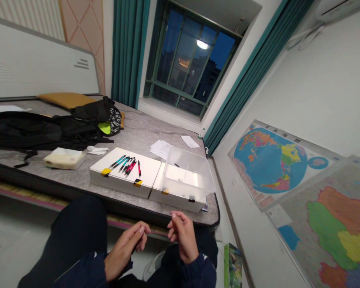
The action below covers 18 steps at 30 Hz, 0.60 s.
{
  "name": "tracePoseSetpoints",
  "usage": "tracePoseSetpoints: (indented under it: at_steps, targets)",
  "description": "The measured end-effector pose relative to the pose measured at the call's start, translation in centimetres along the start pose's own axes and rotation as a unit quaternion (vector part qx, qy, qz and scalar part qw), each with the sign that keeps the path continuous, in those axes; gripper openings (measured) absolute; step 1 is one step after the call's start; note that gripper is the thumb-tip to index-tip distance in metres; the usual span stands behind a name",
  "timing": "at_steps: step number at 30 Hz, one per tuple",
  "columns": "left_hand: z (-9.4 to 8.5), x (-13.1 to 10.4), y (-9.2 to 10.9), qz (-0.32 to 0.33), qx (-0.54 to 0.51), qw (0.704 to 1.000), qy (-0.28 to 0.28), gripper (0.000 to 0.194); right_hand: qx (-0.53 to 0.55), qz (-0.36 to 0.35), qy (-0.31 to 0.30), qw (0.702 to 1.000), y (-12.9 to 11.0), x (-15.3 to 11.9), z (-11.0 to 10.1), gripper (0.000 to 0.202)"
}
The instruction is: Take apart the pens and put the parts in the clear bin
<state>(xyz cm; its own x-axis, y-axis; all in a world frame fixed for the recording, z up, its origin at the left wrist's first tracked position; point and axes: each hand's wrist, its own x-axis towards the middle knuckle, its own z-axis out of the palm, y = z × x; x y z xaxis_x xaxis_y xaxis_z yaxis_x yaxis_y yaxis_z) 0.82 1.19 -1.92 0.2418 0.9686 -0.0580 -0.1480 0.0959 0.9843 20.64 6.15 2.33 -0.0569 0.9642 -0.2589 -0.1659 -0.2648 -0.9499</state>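
My left hand (127,245) hovers above my lap, its fingers curled in and the thumb resting against them; nothing shows in it. To its right, apart from it, my right hand (183,236) is raised with loosely bent fingers and the thumb near the index finger, also with nothing visible inside. Ahead of both hands, several pens (127,164) in blue, black, white and red lie on a white box (108,182). A second white box (174,201) adjoins it, with a clear plastic bin (195,184) on top. One dark pen (177,165) shows through the bin.
On the grey marbled surface (138,120) lie a tissue pack (65,158), a black backpack (42,130) and white papers (161,149). Yellow-and-black tape marks the boxes' front edges. A wall with maps (270,160) rises at right; a green box (232,266) stands low beside it.
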Motion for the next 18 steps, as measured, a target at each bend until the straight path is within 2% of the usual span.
tracePoseSetpoints:
  at_steps: [2,4,8,13,15,18]
  targets:
    - [0.2,0.0,0.0,-0.002,0.006,1.0,-0.009,0.044,-0.043,-0.003,-0.042,0.998,2.4,-1.3,0.8,0.051]
    - [0.6,-0.1,-0.1,0.001,0.007,1.0,-0.029,0.047,-0.08,-0.019,-0.079,0.993,3.4,-2.3,1.7,0.048]
    - [1.1,-0.8,-0.2,0.0,0.02,0.999,-0.049,0.055,-0.141,-0.065,-0.14,0.978,2.7,-3.4,2.7,0.044]
    - [1.1,-1.5,0.4,-0.027,0.023,0.999,-0.004,0.058,-0.176,-0.074,-0.183,0.964,2.0,-3.9,2.9,0.039]
    - [1.3,-1.5,0.9,-0.023,-0.001,1.0,-0.005,0.057,-0.156,-0.054,-0.183,0.969,2.2,-3.8,2.9,0.039]
    - [1.4,-1.2,1.6,0.0,-0.017,1.0,-0.006,0.051,-0.081,-0.031,-0.134,0.987,2.5,-3.5,2.8,0.041]
